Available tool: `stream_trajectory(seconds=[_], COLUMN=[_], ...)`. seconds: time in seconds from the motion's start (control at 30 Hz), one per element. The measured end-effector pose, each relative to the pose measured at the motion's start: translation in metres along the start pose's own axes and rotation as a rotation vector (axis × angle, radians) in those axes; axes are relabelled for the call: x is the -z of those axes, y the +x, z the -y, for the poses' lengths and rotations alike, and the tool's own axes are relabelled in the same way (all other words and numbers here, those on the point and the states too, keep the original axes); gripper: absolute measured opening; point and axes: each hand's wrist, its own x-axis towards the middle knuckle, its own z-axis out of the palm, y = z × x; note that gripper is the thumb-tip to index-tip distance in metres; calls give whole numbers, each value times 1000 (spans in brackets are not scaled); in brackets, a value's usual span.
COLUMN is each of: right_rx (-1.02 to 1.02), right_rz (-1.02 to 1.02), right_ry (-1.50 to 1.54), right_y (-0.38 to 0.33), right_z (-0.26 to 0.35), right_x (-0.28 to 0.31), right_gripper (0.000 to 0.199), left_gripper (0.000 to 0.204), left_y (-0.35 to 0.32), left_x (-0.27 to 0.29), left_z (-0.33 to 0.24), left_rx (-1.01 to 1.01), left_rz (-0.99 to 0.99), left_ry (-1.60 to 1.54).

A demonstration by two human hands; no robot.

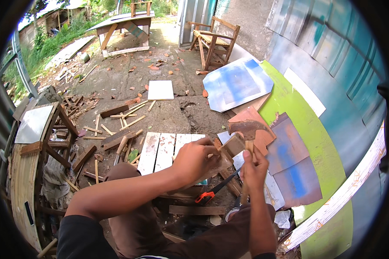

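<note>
My left hand (196, 160) is closed at the near end of a small flat wooden block (233, 146), its fingers bent around the edge. My right hand (254, 168) grips an upright wooden handle (249, 146) just right of the block. Above that handle shows a broad, rusty brown piece (245, 127), curved like a hatchet head; whether it joins the handle is hard to make out. Below my hands, between my knees, lies an orange-and-black handled tool (206, 197) with a dark, narrow shaft pointing up and right.
White slats (163, 149) lie ahead of my left knee. Loose sticks (127, 116) and wood scraps litter the ground leftward. A wooden frame (30, 172) stands at far left. Painted sheets (237, 84) and a green panel (320, 142) lie right. A chair (214, 41) and table (125, 30) stand farther off.
</note>
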Motion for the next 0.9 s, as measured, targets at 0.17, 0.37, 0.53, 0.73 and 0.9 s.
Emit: stream_trajectory(seconds=[0.17,0.37,0.53,0.73,0.9], right_rx=[5,-247,-337,-335,-292], right_rz=[-81,-15,43,-29,-98], right_ry=[126,309,310,312,379], right_y=[27,32,29,42,46], right_z=[-48,-80,-116,-109,-98], right_x=[-13,-25,-50,-48,-33], right_gripper=[36,39,33,53,49], left_gripper=[11,17,25,38,45], left_y=[5,-6,-7,-27,-68], left_x=[-42,-74,-85,-80,-72], left_z=[29,55,80,114,135], left_rx=[112,69,199,265,387], left_rz=[84,152,336,662,1064], left_ry=[-106,26,132,375,495])
